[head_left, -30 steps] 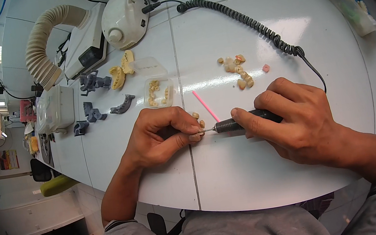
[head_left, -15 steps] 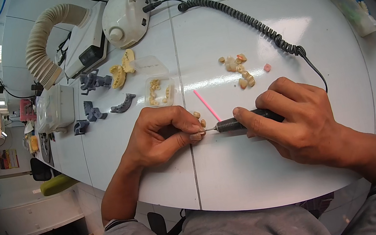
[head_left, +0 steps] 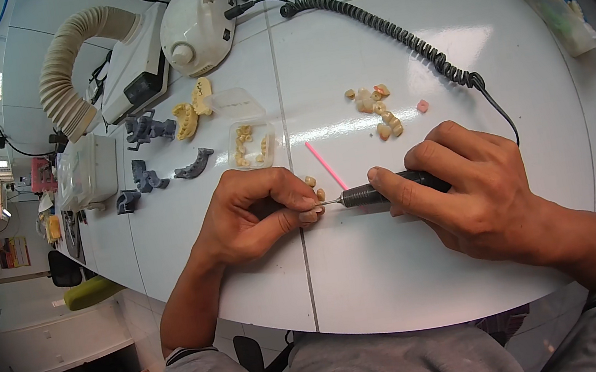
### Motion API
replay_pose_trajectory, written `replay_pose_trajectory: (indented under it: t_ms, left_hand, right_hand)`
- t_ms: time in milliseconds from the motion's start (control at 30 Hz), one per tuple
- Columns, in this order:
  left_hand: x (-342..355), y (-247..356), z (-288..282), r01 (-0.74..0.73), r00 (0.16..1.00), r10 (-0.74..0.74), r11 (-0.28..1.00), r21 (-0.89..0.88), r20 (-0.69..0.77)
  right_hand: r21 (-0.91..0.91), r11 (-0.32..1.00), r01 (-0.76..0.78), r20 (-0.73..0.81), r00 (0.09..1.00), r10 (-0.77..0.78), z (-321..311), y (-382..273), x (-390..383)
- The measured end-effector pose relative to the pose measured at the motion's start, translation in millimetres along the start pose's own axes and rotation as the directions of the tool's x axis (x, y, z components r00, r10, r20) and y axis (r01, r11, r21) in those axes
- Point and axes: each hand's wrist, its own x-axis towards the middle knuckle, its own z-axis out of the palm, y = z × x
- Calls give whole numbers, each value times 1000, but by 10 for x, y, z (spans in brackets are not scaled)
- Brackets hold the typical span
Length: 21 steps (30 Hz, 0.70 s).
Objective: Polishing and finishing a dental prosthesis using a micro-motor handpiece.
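Between the thumb and index finger of my left hand [head_left: 259, 211] is pinched a small dental piece, mostly hidden by the fingertips. My right hand [head_left: 461, 192] is wrapped round a black rotary handpiece [head_left: 365, 195]. Its thin metal bur [head_left: 330, 202] points left and reaches the left fingertips. Just behind these fingertips lie two loose tooth-coloured pieces [head_left: 310, 181]. A pink stick [head_left: 325, 165] slants across the table beyond the handpiece. Farther back, several tooth-coloured pieces [head_left: 380, 108] form a loose group, with a small pink block [head_left: 422, 106] to their right.
A clear box [head_left: 275, 143] holds more tooth pieces. Near it are yellow dental models [head_left: 186, 121] and grey model parts [head_left: 194, 164]. A white control unit [head_left: 198, 31] and a ribbed hose [head_left: 58, 75] stand at the back left. The coiled cord [head_left: 382, 27] runs rightward; a clear bin [head_left: 552, 2] stands far right.
Almost nothing differs. The bur and handpiece have shifted very slightly against the left fingertips, and both hands keep their grip. The whole view has moved a few pixels.
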Motion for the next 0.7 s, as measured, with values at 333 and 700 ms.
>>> replay_pose_trajectory:
  t_ms: [333, 700]
  left_hand:
    - [-1, -11, -11, -16, 1000, 16, 1000, 13, 11]
    - [0, -17, -16, -22, 1000, 22, 999, 27, 12]
  right_hand:
    - [12, 1000, -7, 8, 1000, 7, 0, -2, -6]
    - [15, 1000, -9, 17, 1000, 9, -11, -12, 2]
